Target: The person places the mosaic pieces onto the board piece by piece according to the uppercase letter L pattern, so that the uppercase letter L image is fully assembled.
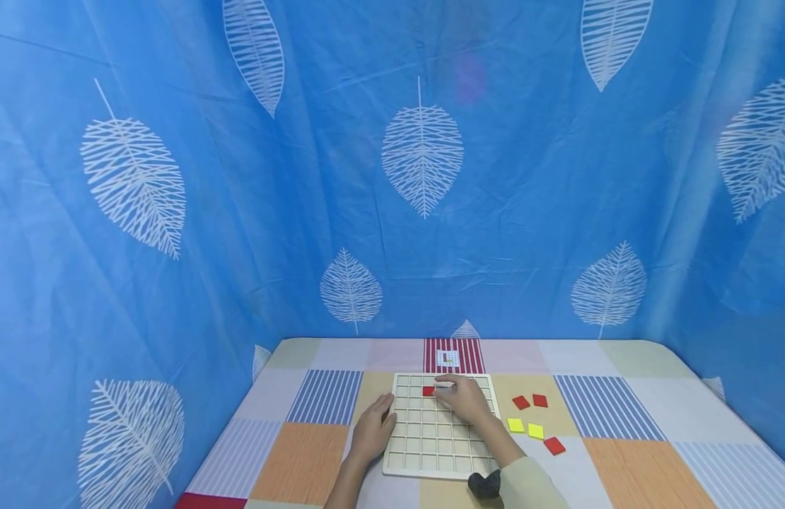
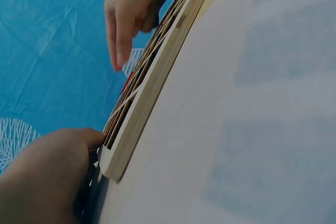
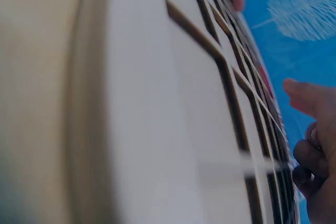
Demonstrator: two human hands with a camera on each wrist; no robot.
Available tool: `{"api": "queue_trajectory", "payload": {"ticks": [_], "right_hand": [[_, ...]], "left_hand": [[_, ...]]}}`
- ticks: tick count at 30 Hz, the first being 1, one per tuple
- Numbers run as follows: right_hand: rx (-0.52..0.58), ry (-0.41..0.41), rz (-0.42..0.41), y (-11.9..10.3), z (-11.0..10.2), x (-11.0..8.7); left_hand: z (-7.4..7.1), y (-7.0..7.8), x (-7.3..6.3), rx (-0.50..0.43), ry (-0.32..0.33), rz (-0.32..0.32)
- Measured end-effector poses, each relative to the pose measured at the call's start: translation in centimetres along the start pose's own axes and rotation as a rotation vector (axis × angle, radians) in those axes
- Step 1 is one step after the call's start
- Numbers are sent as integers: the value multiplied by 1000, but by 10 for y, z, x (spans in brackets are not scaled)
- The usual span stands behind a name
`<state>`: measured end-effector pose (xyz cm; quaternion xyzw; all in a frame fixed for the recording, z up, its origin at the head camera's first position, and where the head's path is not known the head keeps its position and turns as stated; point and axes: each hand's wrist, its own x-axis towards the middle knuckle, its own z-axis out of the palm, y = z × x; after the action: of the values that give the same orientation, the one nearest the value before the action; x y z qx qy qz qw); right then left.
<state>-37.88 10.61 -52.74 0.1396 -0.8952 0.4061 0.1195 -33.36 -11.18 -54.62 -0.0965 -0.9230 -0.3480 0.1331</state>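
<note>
A pale square grid board [image 1: 421, 472] lies on the table, with a red square tile [image 1: 428, 391] in one of its far cells. At the board's left edge is my left hand [image 1: 371, 430], its thumb and finger slightly apart against the rim; in the left wrist view a digit of the left hand [image 2: 50, 169] touches the corner, and the other fingers are hidden. Over the far part of the board, just right of the red tile, hovers my right hand [image 1: 464, 399]. In the right wrist view the right hand [image 3: 317, 129] has one finger extended and others curled, with no tile visible in it.
Right of the board lie loose red tiles [image 1: 554, 445] and yellow tiles [image 1: 535, 430]. A small printed grid pattern [image 1: 448, 358] sits beyond the board. A dark heart-shaped object [image 1: 484, 486] is beside the right sleeve [image 1: 529, 484]. Blue leaf-print curtains [image 1: 494, 233] surround the patchwork tablecloth [image 1: 628, 466].
</note>
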Motion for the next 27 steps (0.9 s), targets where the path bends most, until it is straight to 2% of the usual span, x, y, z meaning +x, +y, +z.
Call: {"api": "queue_trajectory", "payload": {"ticks": [3, 8, 16, 22, 27], "right_hand": [[57, 16, 42, 3, -14, -6], [90, 38, 84, 12, -48, -17], [-17, 56, 104, 40, -102, -38], [-49, -1, 186, 68, -123, -48], [-74, -77, 177, 80, -129, -51]], "left_hand": [[0, 1, 1, 0, -1, -4], [0, 1, 0, 1, -2, 0], [0, 0, -2, 2, -2, 6], [1, 0, -2, 6, 6, 3], [1, 0, -2, 10, 14, 2]]}}
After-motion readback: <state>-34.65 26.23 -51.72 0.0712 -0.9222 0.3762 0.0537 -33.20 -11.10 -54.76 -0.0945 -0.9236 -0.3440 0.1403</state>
